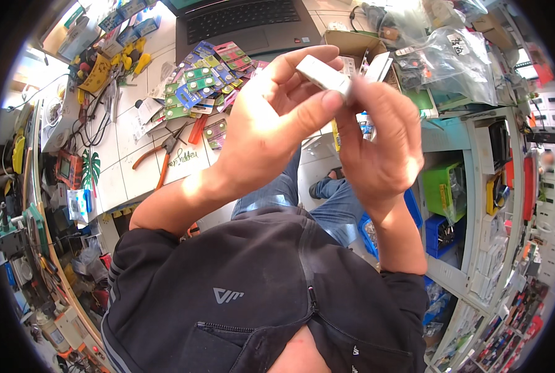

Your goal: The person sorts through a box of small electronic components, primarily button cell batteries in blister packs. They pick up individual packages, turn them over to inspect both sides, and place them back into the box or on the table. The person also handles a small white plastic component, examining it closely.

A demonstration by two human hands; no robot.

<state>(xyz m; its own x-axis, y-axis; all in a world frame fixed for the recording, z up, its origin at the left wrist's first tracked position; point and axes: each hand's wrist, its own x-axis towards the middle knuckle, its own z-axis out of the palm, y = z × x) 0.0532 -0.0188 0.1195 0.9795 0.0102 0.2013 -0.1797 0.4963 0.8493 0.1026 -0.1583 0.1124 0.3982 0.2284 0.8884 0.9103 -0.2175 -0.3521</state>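
A small white oblong box (323,76) is held up above the table's front edge, tilted down to the right. My left hand (262,127) grips it, thumb along its near side and fingers behind. At the box's right end, the curled fingers of my right hand (386,140) pinch it; their tips are smeared by motion. Beyond my left wrist lies a pile of carded button cells (199,81) in green, blue and purple packs. Pliers with orange handles (165,151) rest on the white table (125,174), by a red strip (197,129).
A laptop (240,28) stands at the back. Yellow-handled tools (128,56) and cables are at the far left. An open cardboard box (352,43) and clear plastic bags (451,68) fill the back right. Shelves with green (444,186) and blue bins (442,235) are to my right.
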